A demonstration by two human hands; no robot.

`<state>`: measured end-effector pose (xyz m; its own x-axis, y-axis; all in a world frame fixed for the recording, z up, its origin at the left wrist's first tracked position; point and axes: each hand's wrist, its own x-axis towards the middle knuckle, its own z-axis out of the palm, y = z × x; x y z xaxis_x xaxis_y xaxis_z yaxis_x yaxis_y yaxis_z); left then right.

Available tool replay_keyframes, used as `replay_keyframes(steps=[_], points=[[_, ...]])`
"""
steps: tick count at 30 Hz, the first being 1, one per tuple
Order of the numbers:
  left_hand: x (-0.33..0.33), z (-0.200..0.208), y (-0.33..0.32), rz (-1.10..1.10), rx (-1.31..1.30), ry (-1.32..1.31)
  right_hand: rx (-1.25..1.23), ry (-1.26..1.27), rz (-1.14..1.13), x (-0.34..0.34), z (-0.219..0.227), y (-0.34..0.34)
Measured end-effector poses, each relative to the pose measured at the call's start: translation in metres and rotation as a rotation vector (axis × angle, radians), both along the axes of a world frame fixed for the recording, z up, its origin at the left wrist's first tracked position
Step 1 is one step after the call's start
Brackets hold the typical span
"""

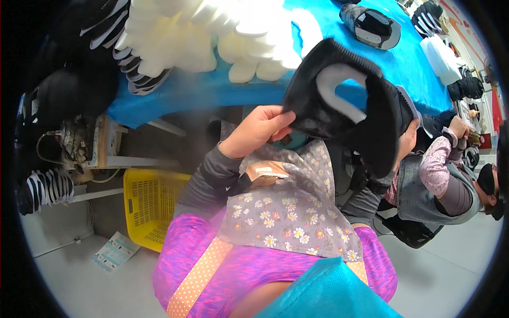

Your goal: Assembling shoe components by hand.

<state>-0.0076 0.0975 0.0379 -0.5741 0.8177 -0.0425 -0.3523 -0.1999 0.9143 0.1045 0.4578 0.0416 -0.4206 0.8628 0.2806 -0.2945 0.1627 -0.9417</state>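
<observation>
- We had the black padded piece [382,122] raised in front of us, overlapping the near edge of the blue-covered table [175,100] in our view and well above our lap.
- Our left hand [265,127] was closed in a pinch, thumb on the near face of the piece's lower left corner and the other fingers curled underneath.
- Our right hand [407,143] was at the piece's right side, mostly hidden behind it; we saw part of it at the edge but could not tell how far it was closed.
- Inside the piece we saw a light grey U-shaped part [331,87], its open end facing right.
- Beyond our hands, we had a large heap of white rounded pads [238,37] on the table, with black-and-white layered pieces [138,77] at its left.
- Farther back, right of the heap, we saw a dark, hollow piece with a grey end [370,26].
- We wore a grey flowered apron [291,217] across our lap.
- Down to our left we had a yellow basket [151,212], with a printed sheet [116,252] on the floor beside it.
- To our right sat a co-worker [440,185] in a denim-like garment with pink sleeves.
</observation>
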Motion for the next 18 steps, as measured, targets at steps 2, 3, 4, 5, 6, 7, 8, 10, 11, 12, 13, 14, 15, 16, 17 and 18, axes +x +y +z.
replay_keyframes(steps=[2, 3, 4, 5, 6, 7, 8, 10, 11, 12, 13, 14, 15, 16, 17, 18], points=[[0.005, -0.001, 0.009, 0.014, 0.143, 0.097, -0.371, 0.234, 0.308, -0.001, -0.006, 0.009], [0.008, 0.001, 0.017, 0.082, 0.154, 0.131, -0.389, 0.276, 0.366, -0.003, -0.008, 0.004], [0.012, 0.002, 0.026, 0.150, 0.164, 0.166, -0.335, 0.207, 0.286, -0.005, -0.009, 0.002], [0.015, -0.010, 0.038, 0.198, 0.094, 0.271, -0.439, 0.232, 0.337, -0.008, -0.005, -0.007], [0.017, -0.010, 0.046, 0.186, -0.014, 0.388, -0.542, 0.261, 0.382, -0.009, 0.001, -0.013], [0.023, -0.012, 0.058, 0.226, 0.013, 0.348, -0.540, 0.257, 0.385, -0.009, -0.001, -0.013], [0.028, -0.014, 0.070, 0.262, 0.040, 0.310, -0.547, 0.254, 0.380, -0.009, -0.004, -0.012], [0.032, -0.016, 0.082, 0.245, 0.086, 0.185, -0.560, 0.250, 0.383, -0.012, -0.021, -0.004], [0.036, -0.014, 0.087, 0.218, 0.136, 0.058, -0.549, 0.269, 0.452, -0.010, -0.031, 0.005], [0.037, -0.016, 0.092, 0.212, 0.138, 0.057, -0.534, 0.288, 0.517, -0.008, -0.036, 0.008], [0.039, -0.018, 0.097, 0.269, 0.155, 0.023, -0.554, 0.283, 0.509, -0.006, -0.042, 0.011], [0.039, -0.016, 0.101, 0.328, 0.169, -0.009, -0.555, 0.286, 0.506, -0.006, -0.041, 0.006], [0.041, -0.015, 0.104, 0.341, 0.193, -0.083, -0.518, 0.295, 0.431, -0.007, -0.038, -0.001], [0.045, -0.013, 0.108, 0.339, 0.190, -0.081, -0.481, 0.302, 0.358, -0.007, -0.037, -0.004], [0.050, -0.008, 0.110, 0.358, 0.267, -0.133, -0.488, 0.323, 0.347, -0.006, -0.036, -0.005], [0.054, -0.005, 0.111, 0.377, 0.343, -0.186, -0.490, 0.324, 0.344, -0.005, -0.035, -0.006]])
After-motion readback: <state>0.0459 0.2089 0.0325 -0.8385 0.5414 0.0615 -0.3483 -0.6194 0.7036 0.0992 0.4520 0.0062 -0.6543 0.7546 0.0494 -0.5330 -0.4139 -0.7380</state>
